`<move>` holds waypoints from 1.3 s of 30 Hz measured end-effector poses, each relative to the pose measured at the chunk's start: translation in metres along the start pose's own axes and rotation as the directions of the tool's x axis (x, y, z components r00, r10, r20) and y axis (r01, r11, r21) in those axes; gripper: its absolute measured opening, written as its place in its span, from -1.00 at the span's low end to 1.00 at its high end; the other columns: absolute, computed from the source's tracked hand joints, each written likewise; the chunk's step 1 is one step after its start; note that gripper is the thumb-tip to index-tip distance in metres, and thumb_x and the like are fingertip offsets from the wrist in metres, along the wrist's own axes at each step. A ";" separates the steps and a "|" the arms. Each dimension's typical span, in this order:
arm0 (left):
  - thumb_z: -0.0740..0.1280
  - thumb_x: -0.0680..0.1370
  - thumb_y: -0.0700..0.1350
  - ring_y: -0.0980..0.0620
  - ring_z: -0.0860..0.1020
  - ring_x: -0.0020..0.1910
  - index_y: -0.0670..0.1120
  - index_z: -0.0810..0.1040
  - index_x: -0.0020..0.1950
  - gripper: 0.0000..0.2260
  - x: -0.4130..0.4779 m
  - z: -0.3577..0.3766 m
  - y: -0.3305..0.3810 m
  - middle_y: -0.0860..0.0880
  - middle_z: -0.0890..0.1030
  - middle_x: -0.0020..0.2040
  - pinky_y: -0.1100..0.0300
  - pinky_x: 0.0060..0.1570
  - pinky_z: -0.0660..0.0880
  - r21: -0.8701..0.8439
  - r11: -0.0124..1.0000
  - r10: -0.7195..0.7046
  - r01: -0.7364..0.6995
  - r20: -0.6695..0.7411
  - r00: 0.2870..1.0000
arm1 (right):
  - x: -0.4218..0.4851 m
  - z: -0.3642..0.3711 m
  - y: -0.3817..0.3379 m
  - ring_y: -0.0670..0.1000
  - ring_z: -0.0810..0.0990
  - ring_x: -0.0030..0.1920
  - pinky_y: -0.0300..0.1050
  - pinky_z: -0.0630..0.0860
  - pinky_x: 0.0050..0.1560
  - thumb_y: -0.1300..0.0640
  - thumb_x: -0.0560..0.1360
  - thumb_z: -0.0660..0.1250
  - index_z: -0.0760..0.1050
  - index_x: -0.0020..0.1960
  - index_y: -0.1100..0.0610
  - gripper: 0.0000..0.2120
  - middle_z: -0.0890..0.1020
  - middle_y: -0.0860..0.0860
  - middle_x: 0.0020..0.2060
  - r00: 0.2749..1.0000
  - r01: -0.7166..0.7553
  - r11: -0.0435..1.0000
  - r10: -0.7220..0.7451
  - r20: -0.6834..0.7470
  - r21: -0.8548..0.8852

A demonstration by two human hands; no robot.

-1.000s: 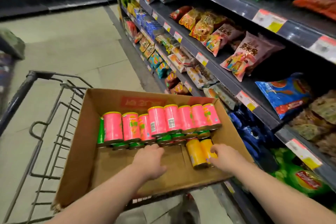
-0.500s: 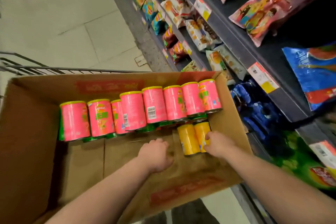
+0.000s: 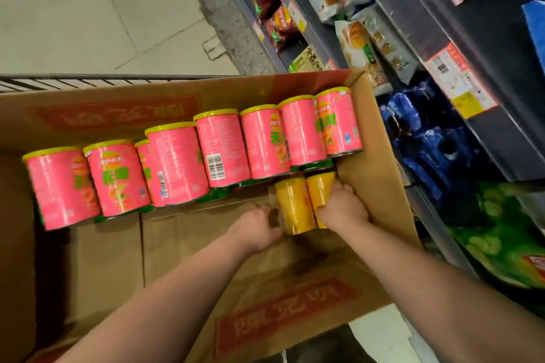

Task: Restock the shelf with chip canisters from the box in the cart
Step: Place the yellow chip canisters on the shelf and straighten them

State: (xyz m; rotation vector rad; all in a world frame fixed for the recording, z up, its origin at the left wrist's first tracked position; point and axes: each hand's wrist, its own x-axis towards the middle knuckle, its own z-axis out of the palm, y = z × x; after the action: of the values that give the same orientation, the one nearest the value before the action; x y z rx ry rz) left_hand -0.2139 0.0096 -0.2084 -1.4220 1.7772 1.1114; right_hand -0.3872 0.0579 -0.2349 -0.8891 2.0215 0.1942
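Right hand (image 3: 342,209) now has thumb and fingers curled round the right yellow canister (image 3: 320,190), which half a second ago it only touched at the near end. Left hand (image 3: 259,227) has slid across the box floor from the middle and now sits against the left yellow canister (image 3: 295,206). Its fingers are curled at the canister's side, but I cannot tell whether they have closed on it. Both yellow canisters lie side by side in the near right corner of the cardboard box (image 3: 377,162), touching each other. My reading is that the pick is starting, with one canister for each hand, and nothing has gone to the shelf (image 3: 407,6) yet.

A row of pink canisters (image 3: 221,150) lies along the box's far wall, stacked on green ones (image 3: 218,194) whose edges peek out below. The box sits in the wire cart (image 3: 88,79), close beside the shelving. The head has tipped further down, so the tiled floor (image 3: 88,9) fills the far left. Blue packets (image 3: 427,132) and green bags (image 3: 495,230) fill the lower shelves, with snack bags and price tags (image 3: 457,82) above.
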 end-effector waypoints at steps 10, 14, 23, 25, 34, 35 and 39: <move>0.46 0.44 -0.04 -0.09 0.57 0.14 -0.12 0.43 0.31 -0.52 0.027 0.015 0.005 -0.11 0.58 0.21 0.15 0.10 0.49 -0.458 0.876 -0.200 0.150 -0.064 0.978 | 0.013 0.016 0.012 0.16 0.51 0.23 -0.02 0.46 0.19 -0.03 0.42 0.45 0.25 0.40 0.14 -0.33 0.49 0.13 0.27 0.994 -0.024 0.954 -0.008 0.107 0.298; 0.49 0.42 -0.01 -0.11 0.55 0.16 -0.13 0.37 0.34 -0.43 0.035 0.023 0.006 -0.12 0.55 0.22 0.12 0.09 0.50 -0.509 0.832 -0.282 0.222 -0.044 0.958 | 0.015 0.029 0.014 0.14 0.45 0.30 -0.04 0.41 0.27 -0.11 0.42 0.43 0.26 0.42 0.19 -0.29 0.44 0.13 0.34 0.972 -0.101 0.927 0.014 0.235 0.362; 0.52 0.35 0.00 -0.13 0.58 0.07 -0.10 0.38 0.28 -0.43 0.022 0.026 0.004 -0.11 0.58 0.14 -0.06 0.07 0.56 -0.565 0.791 -0.304 0.233 -0.033 0.952 | 0.012 0.034 0.007 0.11 0.49 0.24 0.04 0.46 0.24 -0.09 0.30 0.53 0.20 0.39 0.16 -0.17 0.45 0.10 0.29 0.951 -0.209 0.868 0.072 0.301 0.451; 0.52 0.36 0.00 -0.12 0.57 0.09 -0.09 0.34 0.30 -0.40 0.012 0.024 0.004 -0.11 0.56 0.15 -0.06 0.10 0.54 -0.578 0.784 -0.297 0.229 -0.025 0.954 | 0.005 0.033 0.005 0.10 0.50 0.23 0.05 0.47 0.24 -0.12 0.28 0.53 0.23 0.39 0.14 -0.17 0.46 0.09 0.28 0.945 -0.218 0.863 0.070 0.318 0.456; 0.50 0.37 0.02 -0.08 0.57 0.05 -0.06 0.26 0.35 -0.35 -0.040 0.006 0.002 -0.09 0.54 0.14 0.01 0.06 0.57 -0.606 0.782 -0.208 0.142 -0.039 0.977 | -0.045 0.009 0.002 0.08 0.50 0.20 0.02 0.48 0.22 -0.13 0.31 0.51 0.26 0.38 0.09 -0.23 0.47 0.07 0.25 0.972 -0.151 0.827 0.025 0.232 0.542; 0.50 0.38 0.01 -0.08 0.58 0.03 -0.06 0.27 0.35 -0.35 -0.046 0.003 0.002 -0.09 0.54 0.12 0.04 0.01 0.57 -0.612 0.783 -0.188 0.116 -0.054 0.981 | -0.052 0.005 -0.001 0.08 0.50 0.20 0.00 0.48 0.21 -0.14 0.31 0.50 0.27 0.38 0.10 -0.23 0.47 0.07 0.25 0.978 -0.137 0.830 0.027 0.207 0.540; 0.51 0.27 0.06 -0.07 0.59 0.01 -0.04 0.29 0.31 -0.30 -0.073 -0.011 -0.001 -0.08 0.55 0.10 -0.01 0.00 0.59 -0.663 0.749 -0.106 0.012 -0.102 0.989 | -0.087 -0.009 -0.014 0.08 0.51 0.20 0.02 0.48 0.21 -0.19 0.25 0.51 0.30 0.36 0.10 -0.19 0.50 0.06 0.23 0.995 -0.078 0.795 0.023 0.099 0.601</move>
State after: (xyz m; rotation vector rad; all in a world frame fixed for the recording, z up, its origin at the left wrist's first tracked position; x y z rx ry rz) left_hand -0.1950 0.0339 -0.1417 -1.9815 1.4526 1.7620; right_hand -0.3535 0.0885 -0.1586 -0.4048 1.8492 -0.3725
